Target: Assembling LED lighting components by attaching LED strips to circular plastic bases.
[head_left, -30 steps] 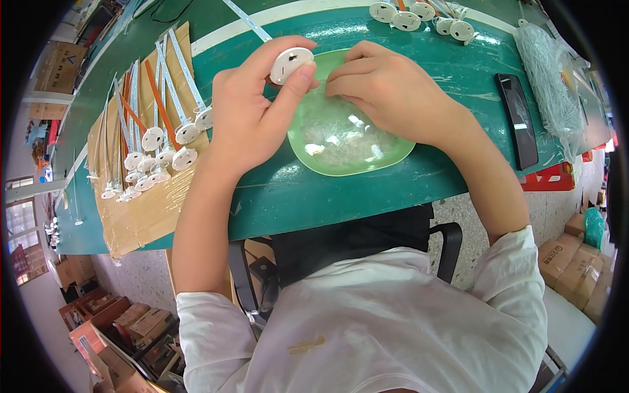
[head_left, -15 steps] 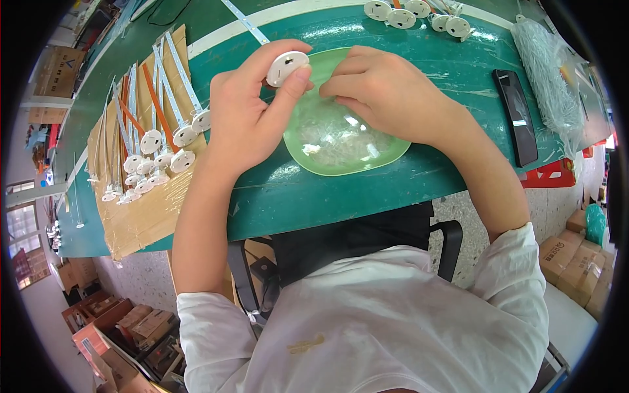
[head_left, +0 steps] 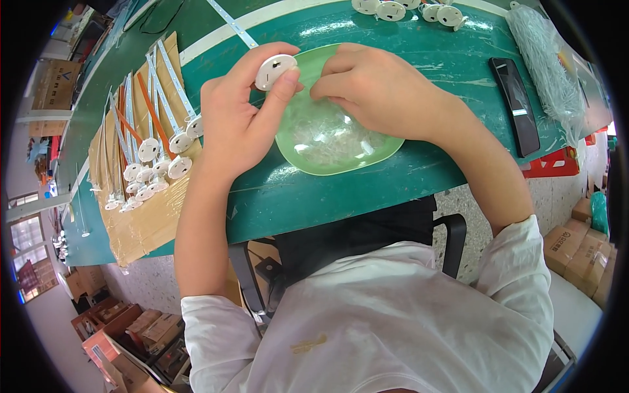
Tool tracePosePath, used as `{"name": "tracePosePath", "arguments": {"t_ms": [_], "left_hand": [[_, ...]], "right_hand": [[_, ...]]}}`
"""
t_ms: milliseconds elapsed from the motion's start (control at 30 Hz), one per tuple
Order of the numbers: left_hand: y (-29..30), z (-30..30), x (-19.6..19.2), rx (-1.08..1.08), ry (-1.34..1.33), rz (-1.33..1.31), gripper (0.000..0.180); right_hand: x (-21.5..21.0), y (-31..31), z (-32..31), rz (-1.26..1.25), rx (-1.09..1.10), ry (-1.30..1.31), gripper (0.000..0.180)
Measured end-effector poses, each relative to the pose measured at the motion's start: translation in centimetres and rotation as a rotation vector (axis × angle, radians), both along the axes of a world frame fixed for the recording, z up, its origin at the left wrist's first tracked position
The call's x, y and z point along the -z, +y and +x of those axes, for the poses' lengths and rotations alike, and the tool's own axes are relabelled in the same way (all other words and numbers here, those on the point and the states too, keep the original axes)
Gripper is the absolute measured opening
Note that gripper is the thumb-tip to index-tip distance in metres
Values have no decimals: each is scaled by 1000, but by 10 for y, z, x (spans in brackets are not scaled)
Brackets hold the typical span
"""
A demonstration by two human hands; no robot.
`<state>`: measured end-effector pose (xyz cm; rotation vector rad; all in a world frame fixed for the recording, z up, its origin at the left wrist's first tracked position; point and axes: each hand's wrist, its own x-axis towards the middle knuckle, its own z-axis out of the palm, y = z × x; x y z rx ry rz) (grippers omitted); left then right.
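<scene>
White disc, one, slotted face up and tilted, clamped between thumb and fingers of left hand; held above desk, just beside left rim of bowl. Pale flat strip, one, extending from behind same hand toward far edge of desk; join with disc hidden. Right hand, fingers curled and close together, tips over bowl; impossible to tell if clamped on a piece. Green bowl, one, near middle of near edge of desk, with clear small pieces gathered inside. Cardboard sheet, toward left edge of desk, bearing white and orange strips with white discs at near ends. Further white discs, grouped toward far edge. Black phone, one, near right edge of desk. Clear plastic bundle, beyond phone, at right edge. Red crate, partly visible, below near right corner.
</scene>
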<state>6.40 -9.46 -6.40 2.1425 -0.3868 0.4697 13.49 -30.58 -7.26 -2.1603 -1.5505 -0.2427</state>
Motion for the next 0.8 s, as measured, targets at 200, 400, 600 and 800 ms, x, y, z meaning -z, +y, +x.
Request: {"name": "tracePosePath", "arguments": {"t_ms": [200, 400, 600, 800], "left_hand": [[-1, -1, -2, -17, 28, 7, 20], [-3, -2, -5, -29, 46, 11, 20], [-4, -2, -1, -46, 19, -35, 22], [-6, -3, 0, -54, -85, -58, 29]], "right_hand": [[-3, -2, -3, -27, -7, 5, 19], [-4, -3, -1, -29, -5, 3, 20], [-15, -2, 1, 218, -24, 146, 12], [-23, -2, -1, 357, 59, 398, 8]]}}
